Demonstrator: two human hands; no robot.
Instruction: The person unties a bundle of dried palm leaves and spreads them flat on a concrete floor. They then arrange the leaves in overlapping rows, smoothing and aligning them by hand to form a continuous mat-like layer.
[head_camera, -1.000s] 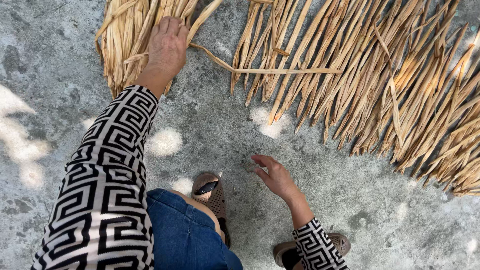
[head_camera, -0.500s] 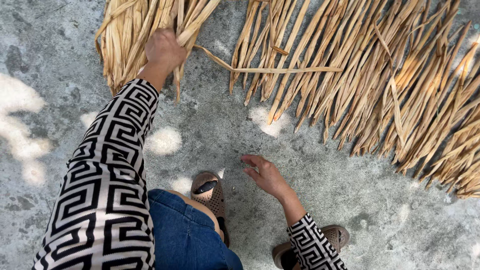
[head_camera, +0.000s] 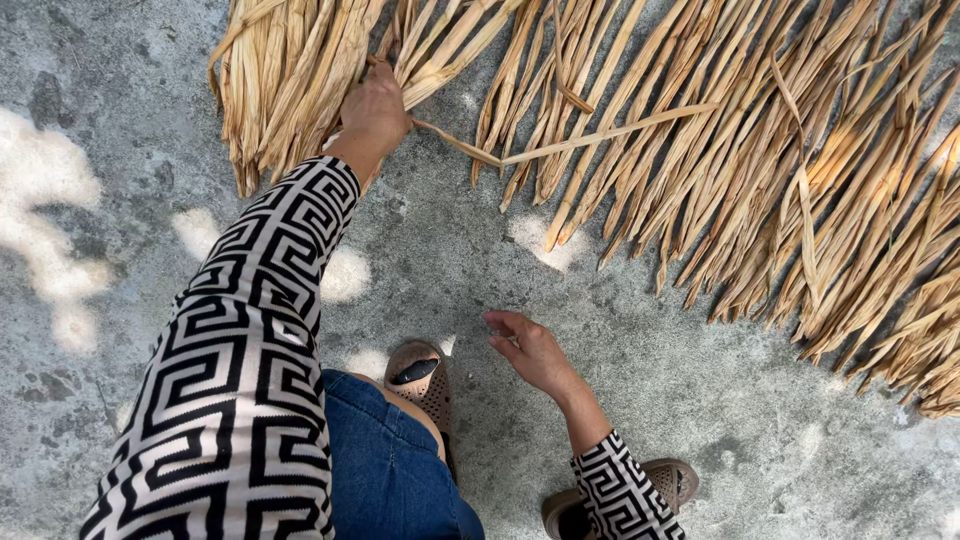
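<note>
daylight, bright | dappled sun patches on concrete (head_camera: 60, 230) | sharp focus

The left hand (head_camera: 375, 112) is closed around a bundle of dried palm leaves (head_camera: 290, 80), with a long single leaf strip (head_camera: 560, 148) trailing away to its right across the wider spread of dried leaves (head_camera: 780, 160). The right hand (head_camera: 535, 352) hovers loosely curled and empty above the concrete ground (head_camera: 130, 150), well apart from the leaves. Just left of this hand sits a brown perforated shoe (head_camera: 425, 385), and below it a second shoe (head_camera: 665, 485).
</note>
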